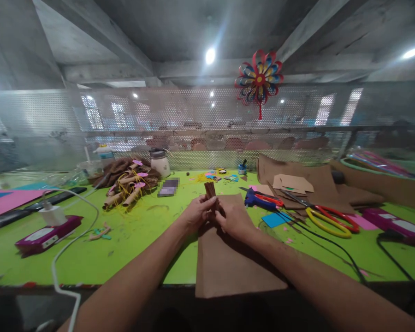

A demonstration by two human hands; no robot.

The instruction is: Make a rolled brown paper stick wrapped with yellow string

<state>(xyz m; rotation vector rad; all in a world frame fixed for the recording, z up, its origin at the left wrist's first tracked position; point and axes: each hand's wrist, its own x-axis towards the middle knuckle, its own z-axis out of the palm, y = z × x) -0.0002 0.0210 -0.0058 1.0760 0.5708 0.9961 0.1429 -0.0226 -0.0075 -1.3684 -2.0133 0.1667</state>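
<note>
Between both hands stands a small bundle of folded brown paper (pixel 210 189), its top end sticking up above the fingers. My left hand (pixel 198 212) pinches it from the left, with the thumb across its front. From the other side my right hand (pixel 235 220) closes on its lower part, fingers curled. Beneath the hands a sheet of brown kraft paper (pixel 237 272) lies flat and reaches past the table's front edge. To the right are a blue glue gun (pixel 257 198), a blue paper square (pixel 275 219) and scissors (pixel 327 223) with red and yellow handles.
On the green table (pixel 134 249) several brown paper rolls (pixel 131 196) with yellow string lie at left. A white cable (pixel 57 258) runs from a purple power strip (pixel 48 234) over the front edge. A lidded jug (pixel 159 163) stands behind; brown paper sheets (pixel 297 168) are piled at right.
</note>
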